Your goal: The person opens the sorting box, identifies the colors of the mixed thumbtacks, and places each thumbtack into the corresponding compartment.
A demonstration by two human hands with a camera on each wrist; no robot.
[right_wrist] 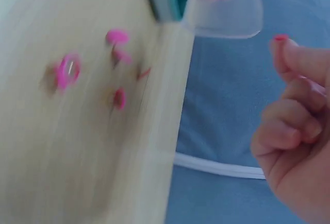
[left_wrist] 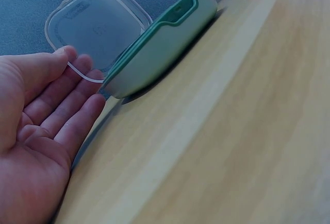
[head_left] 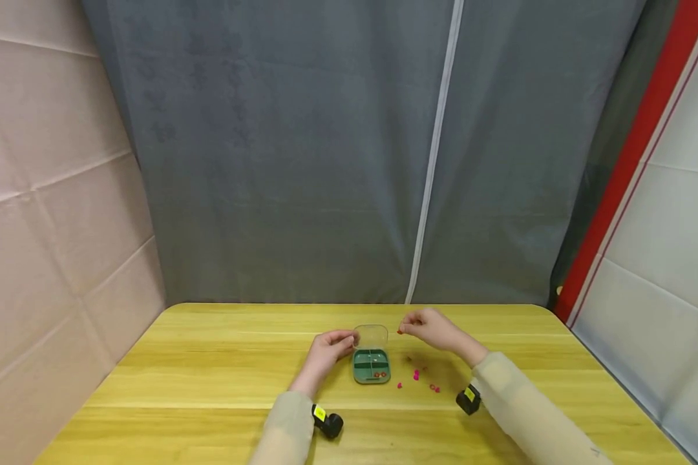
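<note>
- Wooden counter (head_left: 209,361), grey curtain behind: green compartment box (head_left: 371,366), clear lid (head_left: 371,336) raised.
- Left hand (head_left: 326,352): relaxed, fingers steadying lid.
- Right hand (head_left: 430,328): pinching a red bead (head_left: 399,332).
- Loose pink beads (head_left: 417,374): risk of scattering if brushed; pinched bead may slip.

You are seated at a staged recording booth, not a lived-in room. A yellow wooden table (head_left: 209,381) stands against a grey fabric backdrop (head_left: 302,161) with a white seam (head_left: 436,155) running down to the table's far edge. Left of the table, a beige creased sheet (head_left: 52,194) forms the wall; right of it, a white panel (head_left: 669,226) edged by a red strip (head_left: 628,161).
</note>
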